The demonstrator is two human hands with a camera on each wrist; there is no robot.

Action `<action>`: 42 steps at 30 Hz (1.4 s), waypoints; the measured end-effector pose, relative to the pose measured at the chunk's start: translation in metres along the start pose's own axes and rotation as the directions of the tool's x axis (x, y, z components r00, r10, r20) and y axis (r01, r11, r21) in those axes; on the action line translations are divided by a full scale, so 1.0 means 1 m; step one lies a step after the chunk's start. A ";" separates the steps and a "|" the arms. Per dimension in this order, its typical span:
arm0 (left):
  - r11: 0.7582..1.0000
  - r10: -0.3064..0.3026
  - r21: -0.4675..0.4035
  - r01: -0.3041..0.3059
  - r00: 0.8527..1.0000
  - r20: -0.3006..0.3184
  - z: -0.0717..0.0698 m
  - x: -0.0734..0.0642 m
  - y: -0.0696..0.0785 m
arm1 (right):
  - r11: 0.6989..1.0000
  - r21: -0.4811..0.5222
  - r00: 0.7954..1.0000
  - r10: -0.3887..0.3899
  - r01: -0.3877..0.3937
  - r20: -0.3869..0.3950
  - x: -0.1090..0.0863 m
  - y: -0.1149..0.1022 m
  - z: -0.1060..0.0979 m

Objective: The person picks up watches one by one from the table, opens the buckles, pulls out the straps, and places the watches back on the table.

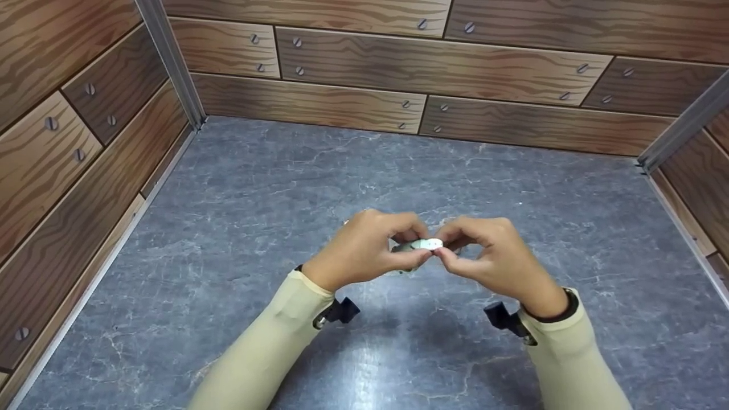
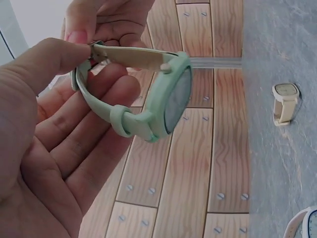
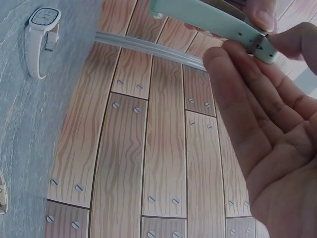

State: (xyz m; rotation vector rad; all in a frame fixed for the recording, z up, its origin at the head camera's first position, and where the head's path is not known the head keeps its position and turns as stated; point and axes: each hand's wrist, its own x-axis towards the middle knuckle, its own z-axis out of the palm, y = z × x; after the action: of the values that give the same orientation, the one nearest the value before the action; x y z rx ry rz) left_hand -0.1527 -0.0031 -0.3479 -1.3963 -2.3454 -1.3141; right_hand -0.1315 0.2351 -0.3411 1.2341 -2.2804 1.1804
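Observation:
A mint-green wristwatch is held up over the table between both hands, its strap bent into a loop and fastened through the buckle. My left hand pinches the strap near the buckle between thumb and fingers; the watch case hangs out beyond those fingers. From the other side, my right hand pinches the strap's holed end, thumb on top and fingers beneath. Both hands' fingertips meet at the buckle. In the head view only a pale bit of the strap shows; the left hand hides most of the rest.
On the grey marbled table lie other watches: a cream one, one with a blue-ringed face at the frame corner, and a white one. Wood-patterned walls with metal corner strips enclose the table at back and sides.

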 end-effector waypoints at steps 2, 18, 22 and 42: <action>0.999 -0.002 -0.052 0.002 1.000 -0.009 0.000 0.000 0.000 | 1.000 0.012 1.000 -0.007 0.007 -0.022 0.000 0.000 0.000; 0.966 -0.081 0.250 0.071 0.996 0.029 -0.002 -0.001 0.007 | 0.977 -0.213 0.998 0.022 -0.009 0.055 0.000 -0.003 -0.001; 0.955 -0.077 0.288 0.066 0.997 0.025 0.001 0.000 0.008 | 0.974 -0.227 0.998 0.027 -0.012 0.060 0.000 -0.004 0.001; 1.000 0.024 -0.019 -0.023 0.999 0.025 0.000 0.000 0.001 | 0.998 -0.006 0.998 -0.067 0.067 0.005 0.000 -0.001 -0.008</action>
State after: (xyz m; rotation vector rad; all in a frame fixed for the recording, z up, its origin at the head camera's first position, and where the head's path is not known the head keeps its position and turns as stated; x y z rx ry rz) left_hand -0.1521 -0.0029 -0.3466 -1.4492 -2.3311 -1.3229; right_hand -0.1319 0.2414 -0.3359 1.3014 -2.2263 1.1469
